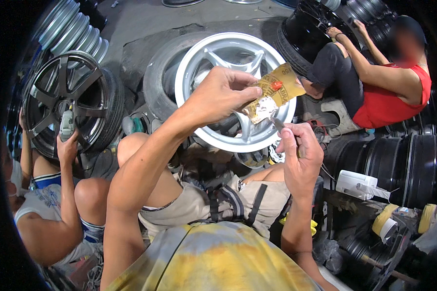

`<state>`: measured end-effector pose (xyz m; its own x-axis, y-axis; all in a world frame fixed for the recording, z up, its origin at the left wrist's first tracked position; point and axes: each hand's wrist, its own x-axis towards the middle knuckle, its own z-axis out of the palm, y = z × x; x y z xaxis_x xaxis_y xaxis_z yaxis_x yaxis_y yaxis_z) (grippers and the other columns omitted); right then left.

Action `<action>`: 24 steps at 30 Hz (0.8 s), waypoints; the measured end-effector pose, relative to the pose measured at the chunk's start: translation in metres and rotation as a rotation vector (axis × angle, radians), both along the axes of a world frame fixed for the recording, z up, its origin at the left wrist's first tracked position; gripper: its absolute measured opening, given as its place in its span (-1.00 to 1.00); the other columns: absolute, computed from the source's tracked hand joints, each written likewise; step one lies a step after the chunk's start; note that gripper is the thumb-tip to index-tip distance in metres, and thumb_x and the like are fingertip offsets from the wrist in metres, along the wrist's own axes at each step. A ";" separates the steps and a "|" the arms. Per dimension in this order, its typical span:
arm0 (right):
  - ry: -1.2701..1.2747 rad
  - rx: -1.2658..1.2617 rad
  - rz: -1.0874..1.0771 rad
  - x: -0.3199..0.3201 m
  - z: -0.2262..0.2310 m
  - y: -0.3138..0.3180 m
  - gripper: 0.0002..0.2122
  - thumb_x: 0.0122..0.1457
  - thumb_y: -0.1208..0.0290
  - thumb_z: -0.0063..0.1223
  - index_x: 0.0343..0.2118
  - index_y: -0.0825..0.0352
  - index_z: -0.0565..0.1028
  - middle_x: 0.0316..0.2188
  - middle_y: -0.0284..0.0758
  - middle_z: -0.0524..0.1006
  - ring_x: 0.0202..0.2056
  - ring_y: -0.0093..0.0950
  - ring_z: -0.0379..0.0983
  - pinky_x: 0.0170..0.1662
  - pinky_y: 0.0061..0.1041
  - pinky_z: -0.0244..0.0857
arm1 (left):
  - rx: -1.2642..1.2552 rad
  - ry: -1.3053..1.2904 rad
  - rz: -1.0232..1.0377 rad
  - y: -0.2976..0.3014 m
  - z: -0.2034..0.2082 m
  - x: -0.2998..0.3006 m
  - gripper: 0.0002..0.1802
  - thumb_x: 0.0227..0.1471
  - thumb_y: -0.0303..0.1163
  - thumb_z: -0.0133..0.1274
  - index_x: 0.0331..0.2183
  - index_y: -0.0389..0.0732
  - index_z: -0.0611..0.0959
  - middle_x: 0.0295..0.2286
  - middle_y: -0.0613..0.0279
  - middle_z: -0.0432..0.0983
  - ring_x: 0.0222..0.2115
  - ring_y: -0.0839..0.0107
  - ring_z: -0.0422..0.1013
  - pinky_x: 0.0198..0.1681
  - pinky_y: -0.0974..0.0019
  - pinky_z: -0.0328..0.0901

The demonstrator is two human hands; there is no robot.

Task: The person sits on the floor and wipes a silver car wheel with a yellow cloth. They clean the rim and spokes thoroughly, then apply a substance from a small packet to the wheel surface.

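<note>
My left hand (223, 93) pinches a tan piece of sandpaper (292, 80), printed back up, between thumb and fingers. On the sheet lie a smear of white paste (263, 109) and a small red dab (277, 86). My right hand (302, 151) grips a small grey spatula (277, 124), its tip at the lower edge of the white paste; whether it touches is hard to tell. Under both hands is a silver spoked wheel rim (188, 63), in front of my knees.
A tire (155, 72) lies behind the silver rim. At left, a co-worker holds a grey power tool (67, 123) against a dark wheel (36, 92). A person in red (393, 104) sits at right by a black rim (296, 34). Black rims (393, 162) and a white box (355, 184) stand at right.
</note>
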<state>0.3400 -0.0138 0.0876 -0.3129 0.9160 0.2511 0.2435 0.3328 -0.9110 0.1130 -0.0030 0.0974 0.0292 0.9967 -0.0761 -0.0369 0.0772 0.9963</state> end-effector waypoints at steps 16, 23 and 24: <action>-0.240 0.565 -0.079 0.024 0.009 0.014 -0.71 0.04 0.62 0.28 -0.12 0.35 0.62 -0.26 -0.25 0.52 -0.26 -0.43 0.49 -0.25 -0.50 0.41 | -0.075 -0.076 -0.113 -0.003 0.002 -0.007 -0.67 0.08 -0.37 0.25 -0.15 -0.38 0.69 -0.39 0.21 0.65 -0.44 0.61 0.52 -0.34 0.53 0.43; -0.241 0.627 -0.093 0.029 0.009 0.017 -0.68 -0.01 0.65 0.29 -0.13 0.33 0.63 -0.29 -0.26 0.53 -0.26 -0.39 0.49 -0.23 -0.45 0.40 | -0.091 -0.083 -0.112 -0.003 0.001 -0.008 -0.68 0.06 -0.41 0.26 -0.14 -0.37 0.69 -0.39 0.19 0.65 -0.44 0.60 0.54 -0.36 0.53 0.45; -0.254 0.625 -0.100 0.028 0.008 0.017 -0.68 -0.01 0.64 0.29 -0.13 0.33 0.63 -0.29 -0.26 0.54 -0.26 -0.38 0.49 -0.23 -0.44 0.39 | -0.103 -0.102 -0.116 -0.003 0.002 -0.008 -0.68 0.06 -0.41 0.26 -0.14 -0.37 0.69 -0.39 0.18 0.66 -0.43 0.59 0.54 -0.36 0.53 0.45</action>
